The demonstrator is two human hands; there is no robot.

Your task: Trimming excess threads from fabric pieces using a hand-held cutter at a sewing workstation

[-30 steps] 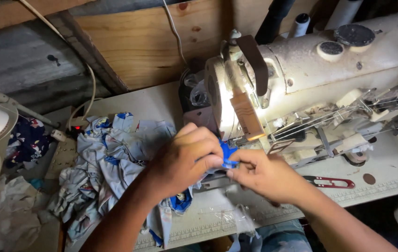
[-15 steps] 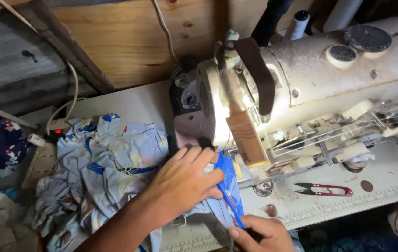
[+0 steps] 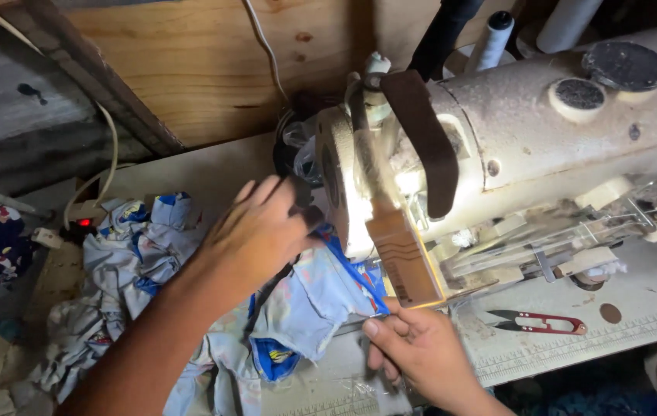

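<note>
Centrally, one cream sewing machine (image 3: 513, 146) lies across the table (image 3: 189, 173). One pale blue printed cloth piece (image 3: 309, 296) runs lengthwise from the needle end toward the near-left. Above it, the left hand (image 3: 255, 231) presses flat, fingers spread; below-right, the right hand (image 3: 413, 350) pinches its blue-trimmed edge. One pair of red snips (image 3: 536, 322) lies rightward.

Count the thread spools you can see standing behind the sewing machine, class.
2. One thread spool with a dark cap stands behind the sewing machine; a second spool stands just right of it, cut off by the top edge. Others may be hidden.
</note>
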